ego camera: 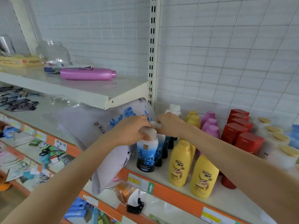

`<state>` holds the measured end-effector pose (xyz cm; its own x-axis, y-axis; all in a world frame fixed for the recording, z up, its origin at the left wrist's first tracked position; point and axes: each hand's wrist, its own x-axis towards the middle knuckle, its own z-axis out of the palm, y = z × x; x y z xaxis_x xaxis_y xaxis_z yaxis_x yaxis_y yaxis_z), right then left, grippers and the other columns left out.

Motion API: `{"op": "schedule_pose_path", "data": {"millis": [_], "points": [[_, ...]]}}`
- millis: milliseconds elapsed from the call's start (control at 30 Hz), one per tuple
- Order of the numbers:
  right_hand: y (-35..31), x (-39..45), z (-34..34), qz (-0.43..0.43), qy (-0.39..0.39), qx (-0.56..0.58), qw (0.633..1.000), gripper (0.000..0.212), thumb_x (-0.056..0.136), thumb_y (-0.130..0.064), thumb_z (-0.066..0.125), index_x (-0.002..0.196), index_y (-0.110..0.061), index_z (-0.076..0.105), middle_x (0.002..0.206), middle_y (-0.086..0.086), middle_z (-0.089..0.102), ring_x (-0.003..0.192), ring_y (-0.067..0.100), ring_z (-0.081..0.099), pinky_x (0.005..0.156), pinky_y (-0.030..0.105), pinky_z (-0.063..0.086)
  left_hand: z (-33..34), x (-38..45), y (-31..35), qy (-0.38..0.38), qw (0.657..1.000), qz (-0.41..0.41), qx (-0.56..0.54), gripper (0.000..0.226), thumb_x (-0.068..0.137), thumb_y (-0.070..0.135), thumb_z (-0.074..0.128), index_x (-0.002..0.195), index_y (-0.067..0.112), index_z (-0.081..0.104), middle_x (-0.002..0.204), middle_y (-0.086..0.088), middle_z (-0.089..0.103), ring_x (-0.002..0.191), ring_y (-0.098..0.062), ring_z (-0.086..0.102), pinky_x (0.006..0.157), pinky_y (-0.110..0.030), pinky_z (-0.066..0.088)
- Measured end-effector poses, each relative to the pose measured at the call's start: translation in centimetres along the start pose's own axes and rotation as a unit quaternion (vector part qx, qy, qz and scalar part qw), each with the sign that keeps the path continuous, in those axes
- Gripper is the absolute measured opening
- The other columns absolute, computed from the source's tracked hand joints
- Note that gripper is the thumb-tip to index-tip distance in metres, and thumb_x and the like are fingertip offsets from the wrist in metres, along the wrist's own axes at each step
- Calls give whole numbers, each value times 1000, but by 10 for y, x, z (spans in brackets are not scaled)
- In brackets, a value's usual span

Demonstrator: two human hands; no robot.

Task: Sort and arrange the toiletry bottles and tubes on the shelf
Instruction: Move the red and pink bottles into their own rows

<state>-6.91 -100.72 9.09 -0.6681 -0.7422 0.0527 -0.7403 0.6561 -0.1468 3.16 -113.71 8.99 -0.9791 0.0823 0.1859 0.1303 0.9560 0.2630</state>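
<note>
A person stands at a shop shelf (186,189) with both arms reaching forward. The left hand (129,131) is curled around the white cap of a blue bottle (147,155), a tall bottle with a white top fading into dark blue and a flower print, standing upright at the front left of the shelf. The right hand (169,125) sits just beside the left and pinches a small white piece at its fingertips; whether this is a loose cap or part of a bottle behind cannot be told. More dark blue bottles stand in a row directly behind the front one. To their right, rows of yellow bottles (191,167), pink bottles (210,125) and red bottles (241,133) run back toward the tiled wall. A large pale plastic bag (90,125) with blue print leans against the blue bottle from the left. On a higher shelf a purple bottle (88,74) lies on its side. The blue bottle looks like stiff, glossy plastic, probably smooth and a little slippery, and fairly heavy if full. Held by the cap alone it could swing or tip into its neighbours; the narrower shoulder just under the cap, or the middle of the body, would likely give a firmer hold.
</note>
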Motion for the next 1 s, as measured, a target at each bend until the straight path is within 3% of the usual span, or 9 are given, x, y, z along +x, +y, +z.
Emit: {"op": "schedule_pose_path", "data": {"millis": [133, 167, 233, 300, 400, 533, 700, 867, 1000], "points": [[6, 2, -6, -13, -23, 26, 999, 35, 85, -39, 61, 64, -15, 47, 65, -1, 47, 60, 13, 43, 52, 22, 31, 8, 4, -5, -30, 999, -12, -2, 40, 84, 23, 64, 123, 21, 58, 107, 6, 55, 101, -11, 49, 82, -24, 34], [8, 2, -10, -22, -31, 23, 999, 28, 85, -40, 62, 75, -14, 56, 76, 1, 54, 71, 15, 50, 59, 22, 35, 9, 4, -5, -29, 999, -17, -8, 40, 84, 21, 64, 124, 21, 57, 112, 3, 57, 105, -13, 51, 85, -23, 36], [11, -2, -22, -32, -36, 12, 999, 43, 86, -40, 60, 118, -12, 57, 114, 4, 59, 104, 20, 54, 80, 25, 38, 8, 4, -3, -22, 999, -26, -21, 41, 85, 17, 64, 125, 20, 57, 119, 1, 60, 109, -14, 53, 89, -21, 38], [19, -9, -33, -42, -8, 15, 999, 48, 88, -37, 58, 130, -14, 51, 129, 3, 55, 116, 19, 49, 88, 24, 37, 7, 5, -1, -22, 999, -29, -20, 40, 86, 14, 63, 125, 20, 57, 123, 1, 60, 109, -13, 54, 89, -19, 38], [36, -33, -53, -52, 26, 48, 997, 38, 88, -30, 59, 124, -17, 55, 119, 2, 61, 110, 16, 53, 87, 22, 39, 4, 10, 5, -32, 999, -34, 13, 42, 84, 23, 65, 125, 21, 56, 118, 3, 59, 95, -8, 50, 82, -20, 37], [73, -81, -79, -46, 51, 22, 997, 25, 87, -20, 59, 112, -18, 63, 106, -2, 66, 95, 9, 57, 87, 22, 44, -1, 20, 29, 26, 999, -21, -8, 36, 83, 33, 66, 116, 21, 60, 108, 4, 56, 92, -6, 51, 82, -22, 42], [125, -138, -100, 34, 78, -34, 996, 20, 85, -18, 60, 103, -14, 68, 102, 0, 68, 93, 12, 60, 80, 20, 43, 8, 54, 87, 73, 991, 51, -95, 19, 86, 27, 62, 103, 18, 65, 102, 4, 65, 88, -6, 59, 78, -22, 49], [149, -174, -82, 81, -5, -54, 995, 37, 81, -44, 64, 114, -28, 62, 103, -11, 57, 101, 10, 54, 86, 24, 41, 27, 102, 146, 42, 984, 114, -131, 28, 89, 23, 59, 115, 16, 60, 113, 0, 63, 97, -11, 61, 79, -18, 46], [151, -178, -63, 67, 13, -119, 991, 56, 81, -48, 62, 131, -27, 47, 123, -2, 43, 114, 20, 46, 84, 29, 36, 48, 140, 176, -47, 984, 163, -46, 41, 87, 23, 60, 128, 18, 54, 121, -6, 56, 108, -18, 54, 81, -17, 35]]}}
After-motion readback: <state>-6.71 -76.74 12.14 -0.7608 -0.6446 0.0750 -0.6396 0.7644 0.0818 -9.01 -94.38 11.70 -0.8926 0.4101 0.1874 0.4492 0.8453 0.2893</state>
